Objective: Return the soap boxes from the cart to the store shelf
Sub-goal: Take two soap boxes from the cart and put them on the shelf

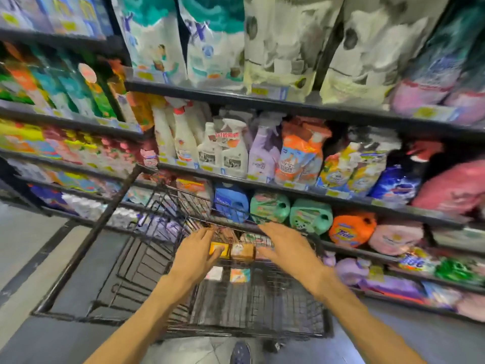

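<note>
2 soap boxes lie between both hands.

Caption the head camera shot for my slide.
Both hands reach into the cart toward soap boxes beside stocked shelves.

Motion blur renders shelf labels unreadable, the left hand partly covers a yellow soap box, and both forearms are cut off at the bottom edge.
</note>
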The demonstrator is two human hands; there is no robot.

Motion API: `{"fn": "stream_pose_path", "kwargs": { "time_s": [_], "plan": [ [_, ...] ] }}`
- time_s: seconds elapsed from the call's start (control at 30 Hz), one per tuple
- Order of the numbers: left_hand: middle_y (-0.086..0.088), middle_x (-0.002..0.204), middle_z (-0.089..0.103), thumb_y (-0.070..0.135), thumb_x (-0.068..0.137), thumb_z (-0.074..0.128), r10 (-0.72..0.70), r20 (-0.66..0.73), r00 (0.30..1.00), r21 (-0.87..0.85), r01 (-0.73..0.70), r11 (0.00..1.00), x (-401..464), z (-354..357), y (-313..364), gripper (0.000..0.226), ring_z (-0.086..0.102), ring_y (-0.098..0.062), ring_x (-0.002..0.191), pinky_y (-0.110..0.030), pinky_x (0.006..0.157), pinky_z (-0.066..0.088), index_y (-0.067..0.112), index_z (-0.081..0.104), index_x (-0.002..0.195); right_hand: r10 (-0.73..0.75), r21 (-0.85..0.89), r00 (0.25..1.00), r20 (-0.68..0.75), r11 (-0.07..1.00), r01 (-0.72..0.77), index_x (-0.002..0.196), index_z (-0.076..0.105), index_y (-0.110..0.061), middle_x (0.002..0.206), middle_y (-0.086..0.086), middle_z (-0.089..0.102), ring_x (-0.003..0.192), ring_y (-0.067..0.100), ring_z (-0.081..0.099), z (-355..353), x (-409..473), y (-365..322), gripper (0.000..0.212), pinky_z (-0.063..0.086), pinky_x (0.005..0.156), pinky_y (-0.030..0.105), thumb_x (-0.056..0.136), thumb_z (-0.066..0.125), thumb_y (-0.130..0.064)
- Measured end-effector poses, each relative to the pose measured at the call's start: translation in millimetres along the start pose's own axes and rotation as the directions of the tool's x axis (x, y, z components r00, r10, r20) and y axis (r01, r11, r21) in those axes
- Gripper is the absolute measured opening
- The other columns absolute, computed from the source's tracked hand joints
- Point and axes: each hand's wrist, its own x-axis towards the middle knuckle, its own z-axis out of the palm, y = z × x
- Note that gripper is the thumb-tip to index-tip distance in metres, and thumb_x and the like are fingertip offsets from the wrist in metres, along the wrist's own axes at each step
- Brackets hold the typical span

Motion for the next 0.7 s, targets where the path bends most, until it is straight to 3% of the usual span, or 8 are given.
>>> {"fn": "stream_pose_path", "kwargs": {
  "time_s": [0.1, 0.2, 0.43, 0.57, 0.7],
  "plan": [
    [-0.006, 0.126, 0.061, 0.05, 0.098, 0.054, -0.052, 0.089, 0.995, -0.028, 0.055, 0.998, 18, 27, -18, 0.057, 0.06, -0.029, 0.115, -0.039, 0.092, 0.05, 0.013, 0.051, 0.142, 0.051, 0.033, 0.997, 0.061, 0.998, -0.053, 0.15, 0.039, -0.024, 0.152, -0.002, 0.045, 0.14, 0.016, 0.041, 28, 21, 15, 0.06, 0.031, 0.114, 0.029, 0.097, 0.053, -0.049],
    [-0.006, 0.132, 0.058, 0.052, 0.1, 0.049, -0.117, 0.194, 0.974, 0.002, 0.119, 0.993, 30, 61, -43, 0.057, 0.056, -0.027, 0.121, -0.038, 0.098, 0.046, 0.015, 0.048, 0.143, 0.098, 0.075, 0.99, 0.103, 0.992, -0.106, 0.147, 0.043, -0.025, 0.148, -0.004, 0.05, 0.136, 0.015, 0.047, 66, 41, 27, 0.058, 0.037, 0.109, 0.028, 0.096, 0.057, -0.048],
    [-0.012, 0.152, 0.046, 0.052, 0.102, 0.044, -0.247, 0.424, 0.871, 0.01, 0.268, 0.963, 57, 154, -98, 0.065, 0.042, -0.029, 0.14, -0.039, 0.115, 0.036, 0.011, 0.035, 0.152, 0.185, 0.087, 0.928, 0.324, 0.971, -0.223, 0.153, 0.032, -0.027, 0.153, -0.004, 0.042, 0.137, 0.018, 0.043, 164, 69, 42, 0.062, 0.038, 0.111, 0.032, 0.099, 0.049, -0.051],
    [-0.014, 0.151, 0.047, 0.047, 0.102, 0.049, -0.272, 0.528, 0.804, 0.013, 0.313, 0.95, 74, 216, -125, 0.061, 0.042, -0.032, 0.139, -0.04, 0.113, 0.037, 0.011, 0.037, 0.15, 0.242, 0.104, 0.858, 0.452, 0.942, -0.32, 0.155, 0.024, -0.032, 0.16, -0.002, 0.032, 0.141, 0.023, 0.04, 221, 81, 55, 0.064, 0.037, 0.113, 0.038, 0.099, 0.045, -0.055],
    [-0.012, 0.135, 0.058, 0.036, 0.096, 0.058, -0.255, 0.57, 0.781, 0.002, 0.309, 0.951, 96, 285, -152, 0.054, 0.054, -0.033, 0.124, -0.043, 0.102, 0.047, 0.017, 0.042, 0.144, 0.302, 0.146, 0.872, 0.386, 0.913, -0.381, 0.149, 0.041, -0.026, 0.141, 0.002, 0.056, 0.125, 0.028, 0.057, 274, 83, 64, 0.06, 0.052, 0.098, 0.045, 0.096, 0.05, -0.052]
  ]
}}
